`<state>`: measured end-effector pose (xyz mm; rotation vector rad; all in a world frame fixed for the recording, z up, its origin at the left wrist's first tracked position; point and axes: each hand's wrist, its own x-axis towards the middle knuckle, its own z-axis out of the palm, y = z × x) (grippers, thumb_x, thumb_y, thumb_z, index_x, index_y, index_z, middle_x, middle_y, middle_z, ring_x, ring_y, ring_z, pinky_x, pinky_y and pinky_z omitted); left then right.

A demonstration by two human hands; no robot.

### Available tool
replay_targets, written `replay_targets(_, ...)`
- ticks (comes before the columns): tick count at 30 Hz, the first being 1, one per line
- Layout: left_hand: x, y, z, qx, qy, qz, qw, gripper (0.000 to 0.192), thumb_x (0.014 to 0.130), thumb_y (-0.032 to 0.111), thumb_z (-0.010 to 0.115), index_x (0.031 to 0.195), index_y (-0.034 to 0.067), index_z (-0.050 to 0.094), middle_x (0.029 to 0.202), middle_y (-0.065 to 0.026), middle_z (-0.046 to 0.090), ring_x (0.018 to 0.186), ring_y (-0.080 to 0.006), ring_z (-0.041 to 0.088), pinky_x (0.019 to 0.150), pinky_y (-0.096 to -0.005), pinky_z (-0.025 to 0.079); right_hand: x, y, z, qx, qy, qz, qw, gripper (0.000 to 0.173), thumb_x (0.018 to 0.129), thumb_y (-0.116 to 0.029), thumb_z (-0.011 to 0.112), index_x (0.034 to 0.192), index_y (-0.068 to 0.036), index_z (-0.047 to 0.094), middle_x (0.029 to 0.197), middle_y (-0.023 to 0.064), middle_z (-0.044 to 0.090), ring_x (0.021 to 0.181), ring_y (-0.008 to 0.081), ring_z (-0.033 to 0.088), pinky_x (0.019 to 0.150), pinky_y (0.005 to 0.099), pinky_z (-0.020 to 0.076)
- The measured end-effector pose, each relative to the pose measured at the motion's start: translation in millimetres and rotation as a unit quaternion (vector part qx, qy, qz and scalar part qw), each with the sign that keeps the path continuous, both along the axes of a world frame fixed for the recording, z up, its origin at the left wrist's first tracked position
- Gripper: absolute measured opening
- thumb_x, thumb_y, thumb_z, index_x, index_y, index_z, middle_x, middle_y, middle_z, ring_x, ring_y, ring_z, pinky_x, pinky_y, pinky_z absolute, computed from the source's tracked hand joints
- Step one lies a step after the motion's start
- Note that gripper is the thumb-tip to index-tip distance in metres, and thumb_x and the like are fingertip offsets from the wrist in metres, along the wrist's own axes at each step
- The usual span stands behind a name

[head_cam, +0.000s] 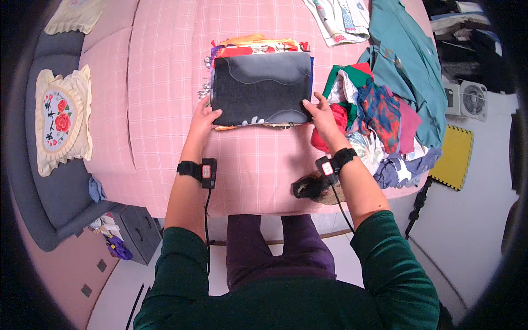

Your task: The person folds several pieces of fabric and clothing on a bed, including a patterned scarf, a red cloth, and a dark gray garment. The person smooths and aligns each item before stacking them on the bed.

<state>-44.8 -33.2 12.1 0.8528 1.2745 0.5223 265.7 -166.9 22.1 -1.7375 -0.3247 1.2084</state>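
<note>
A rectangular folded black and grey cloth (pixel 262 88) with thin wavy lines lies flat on top of a stack of folded, brightly coloured cloths (pixel 258 47). The stack's orange, red and white layers show along its far edge. My left hand (pixel 205 115) grips the near left corner of the black cloth, thumb on top. At the near right edge my right hand (pixel 322 114) does the same, its index finger pointing outward. The undersides of both hands' fingers are hidden. Silvery frilled trim (pixel 204 88) sticks out at the stack's left side.
The pink checked bedspread (pixel 165 82) lies under everything. Right of my right hand is a loose heap of clothes (pixel 379 115), beside a teal garment (pixel 412 70). A black and tan cloth (pixel 317 189) lies near the bed's front edge. An embroidered pillow (pixel 62 119) leans on the grey headboard (pixel 53 198).
</note>
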Motion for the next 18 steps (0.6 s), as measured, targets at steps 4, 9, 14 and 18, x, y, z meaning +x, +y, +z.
replay_targets(4, -8.3, -22.3, -6.0, 0.284, 0.286, -0.043, 0.914, 0.059, 0.079, 0.016, 0.067, 0.129, -0.002, 0.041, 0.12, -0.019, 0.048, 0.111, -0.0291, 0.048, 0.095, -0.0377, 0.039, -11.9, -47.5, -10.4, -0.031, -0.186, -0.005, 0.982, 0.053, 0.085, -0.024, 0.064, 0.127, 0.001, 0.044, 0.082, 0.0076, 0.057, 0.074, 0.0155, 0.055, 0.067, 0.0295, 0.0467)
replay_targets(9, 4.7, -62.8, 15.0, 0.408, 0.264, -0.143, 0.862, 0.056, 0.079, 0.012, 0.065, 0.129, -0.001, 0.042, 0.131, -0.0217, 0.041, 0.123, -0.0355, 0.039, 0.103, -0.0387, 0.033, -40.3, -147.6, 3.1, -0.058, -0.288, 0.14, 0.946, 0.048, 0.081, -0.016, 0.065, 0.123, 0.001, 0.048, 0.106, 0.0198, 0.057, 0.097, 0.0279, 0.058, 0.086, 0.0343, 0.0463)
replay_targets(14, -15.8, -109.7, 30.0, 0.246, 0.192, -0.168, 0.935, 0.046, 0.082, 0.005, 0.061, 0.125, 0.0, 0.046, 0.119, -0.0144, 0.052, 0.111, -0.0237, 0.05, 0.094, -0.0318, 0.041, -22.3, -202.7, 13.7, -0.149, -0.316, 0.118, 0.929, 0.047, 0.078, -0.012, 0.065, 0.12, 0.001, 0.05, 0.108, 0.0228, 0.056, 0.102, 0.0352, 0.055, 0.09, 0.0392, 0.0433)
replay_targets(18, -38.8, -164.4, 35.1, 0.074, 0.106, -0.169, 0.977, 0.032, 0.087, 0.005, 0.056, 0.119, 0.0, 0.051, 0.102, -0.0065, 0.061, 0.094, -0.0132, 0.057, 0.083, -0.0252, 0.045, 7.9, -190.3, 0.3, -0.095, -0.411, 0.114, 0.899, 0.052, 0.077, -0.015, 0.067, 0.121, 0.004, 0.048, 0.109, 0.0241, 0.055, 0.103, 0.0376, 0.052, 0.092, 0.0414, 0.0415)
